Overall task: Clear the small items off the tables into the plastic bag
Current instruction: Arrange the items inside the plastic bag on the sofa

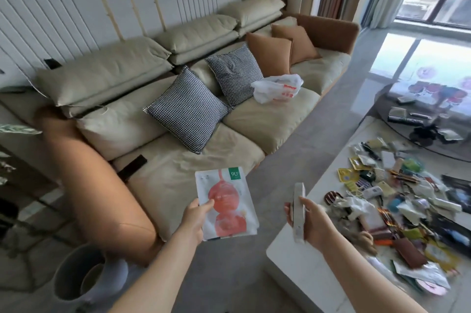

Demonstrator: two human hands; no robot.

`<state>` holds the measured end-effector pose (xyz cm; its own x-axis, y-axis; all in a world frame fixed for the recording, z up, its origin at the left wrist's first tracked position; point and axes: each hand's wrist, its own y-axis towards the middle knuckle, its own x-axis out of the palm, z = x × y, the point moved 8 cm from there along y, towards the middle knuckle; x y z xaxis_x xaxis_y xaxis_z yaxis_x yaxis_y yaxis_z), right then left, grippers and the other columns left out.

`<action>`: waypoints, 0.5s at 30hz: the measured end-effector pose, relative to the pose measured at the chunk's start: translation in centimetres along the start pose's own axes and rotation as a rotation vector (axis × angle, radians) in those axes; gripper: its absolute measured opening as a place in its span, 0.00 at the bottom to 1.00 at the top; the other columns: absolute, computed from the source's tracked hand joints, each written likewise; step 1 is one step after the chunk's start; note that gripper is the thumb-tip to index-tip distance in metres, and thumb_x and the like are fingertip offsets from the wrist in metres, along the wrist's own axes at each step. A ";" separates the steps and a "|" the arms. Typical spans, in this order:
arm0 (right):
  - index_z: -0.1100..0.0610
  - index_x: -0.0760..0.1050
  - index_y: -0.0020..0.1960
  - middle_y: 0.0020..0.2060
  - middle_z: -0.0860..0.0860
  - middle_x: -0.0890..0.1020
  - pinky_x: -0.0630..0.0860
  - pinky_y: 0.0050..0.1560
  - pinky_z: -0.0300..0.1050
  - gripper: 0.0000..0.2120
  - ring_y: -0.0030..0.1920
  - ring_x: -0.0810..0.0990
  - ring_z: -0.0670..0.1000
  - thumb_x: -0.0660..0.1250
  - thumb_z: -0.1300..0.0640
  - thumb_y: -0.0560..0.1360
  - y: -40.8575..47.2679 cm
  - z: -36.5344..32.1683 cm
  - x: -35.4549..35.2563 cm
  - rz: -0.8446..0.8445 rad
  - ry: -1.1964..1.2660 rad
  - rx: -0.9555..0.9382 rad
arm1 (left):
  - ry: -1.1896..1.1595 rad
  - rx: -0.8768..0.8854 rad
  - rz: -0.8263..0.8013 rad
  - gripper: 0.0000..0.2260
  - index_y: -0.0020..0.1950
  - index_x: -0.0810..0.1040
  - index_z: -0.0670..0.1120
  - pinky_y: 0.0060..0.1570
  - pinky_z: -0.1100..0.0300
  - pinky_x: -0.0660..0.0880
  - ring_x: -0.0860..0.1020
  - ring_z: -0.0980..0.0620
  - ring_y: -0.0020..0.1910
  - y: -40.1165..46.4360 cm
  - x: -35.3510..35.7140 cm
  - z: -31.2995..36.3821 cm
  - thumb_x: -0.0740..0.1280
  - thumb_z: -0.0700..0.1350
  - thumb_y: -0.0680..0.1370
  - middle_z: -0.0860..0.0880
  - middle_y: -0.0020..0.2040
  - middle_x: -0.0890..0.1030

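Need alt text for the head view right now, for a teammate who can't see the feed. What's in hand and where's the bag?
The left hand holds a flat white packet with a pink print; the right hand holds a slim white item edge-on. The white plastic bag lies on the sofa ahead, and small items litter the white table at right.

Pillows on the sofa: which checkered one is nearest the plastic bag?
The farther checkered pillow, next to the orange pillows; the plastic bag lies just beside it. The other checkered pillow sits closer to the camera.
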<state>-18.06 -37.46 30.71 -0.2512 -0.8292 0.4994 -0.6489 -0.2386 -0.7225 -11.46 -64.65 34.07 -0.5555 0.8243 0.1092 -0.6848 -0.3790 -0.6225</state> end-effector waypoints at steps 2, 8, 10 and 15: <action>0.62 0.71 0.57 0.40 0.58 0.80 0.73 0.42 0.45 0.12 0.41 0.79 0.54 0.59 0.55 0.79 0.7 0.4 1.4 0.014 -0.018 -0.012 | 0.004 -0.005 -0.009 0.03 0.48 0.78 0.45 0.40 0.51 0.79 0.81 0.42 0.42 1.2 -0.8 0.8 0.66 0.38 0.78 0.42 0.46 0.82; 0.65 0.74 0.48 0.39 0.59 0.81 0.73 0.39 0.43 0.14 0.38 0.78 0.54 0.60 0.53 0.79 4.3 -0.3 4.9 0.081 -0.090 -0.017 | -0.008 -0.027 -0.007 0.03 0.48 0.78 0.44 0.46 0.47 0.78 0.80 0.41 0.42 5.0 -1.4 2.7 0.66 0.37 0.78 0.41 0.45 0.82; 0.65 0.73 0.50 0.40 0.59 0.79 0.73 0.38 0.43 0.14 0.39 0.78 0.54 0.60 0.53 0.79 6.0 -1.3 6.3 0.073 -0.068 -0.021 | -0.012 -0.015 0.018 0.04 0.47 0.77 0.44 0.48 0.47 0.77 0.80 0.42 0.41 6.5 -1.3 3.8 0.66 0.36 0.77 0.41 0.44 0.81; 0.62 0.73 0.49 0.41 0.56 0.77 0.74 0.39 0.45 0.13 0.40 0.80 0.54 0.60 0.52 0.80 10.0 -4.3 9.4 0.043 -0.020 -0.014 | 0.020 0.007 0.027 0.04 0.51 0.77 0.42 0.52 0.43 0.77 0.80 0.40 0.47 10.8 0.7 7.9 0.65 0.36 0.77 0.40 0.47 0.81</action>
<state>-30.02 -45.51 30.21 -0.2647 -0.8486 0.4580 -0.6476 -0.1955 -0.7364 -22.95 -71.47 33.57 -0.5640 0.8222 0.0767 -0.6733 -0.4041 -0.6192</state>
